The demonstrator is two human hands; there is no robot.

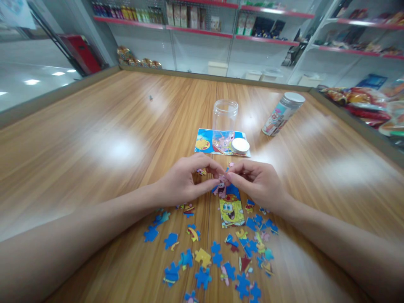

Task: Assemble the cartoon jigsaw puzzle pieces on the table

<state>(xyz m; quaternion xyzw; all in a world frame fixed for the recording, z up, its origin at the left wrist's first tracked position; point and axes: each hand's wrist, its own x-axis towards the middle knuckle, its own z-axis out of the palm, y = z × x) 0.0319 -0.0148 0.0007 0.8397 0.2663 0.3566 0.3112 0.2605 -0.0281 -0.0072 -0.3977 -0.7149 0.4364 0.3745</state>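
Observation:
My left hand (192, 179) and my right hand (257, 181) meet above the wooden table, thumbs and forefingers pinched close together. Between the fingertips is a pink jigsaw piece (222, 187) with part of a cartoon face; the fingers partly cover it. Just below it lies a joined jigsaw section (232, 210) showing a yellow cartoon character on blue. Loose puzzle pieces (203, 257), mostly blue with some yellow and pink, are scattered nearer to me. Behind my hands, a printed picture sheet (203, 141) lies flat beneath a clear jar and a white lid.
The clear open jar (225, 115) stands on the sheet's far edge, beside the white lid (240, 145). A capped printed canister (283, 114) stands at the right. Packaged goods (356, 101) lie beyond the table's right rim, and shelves (202, 31) line the back.

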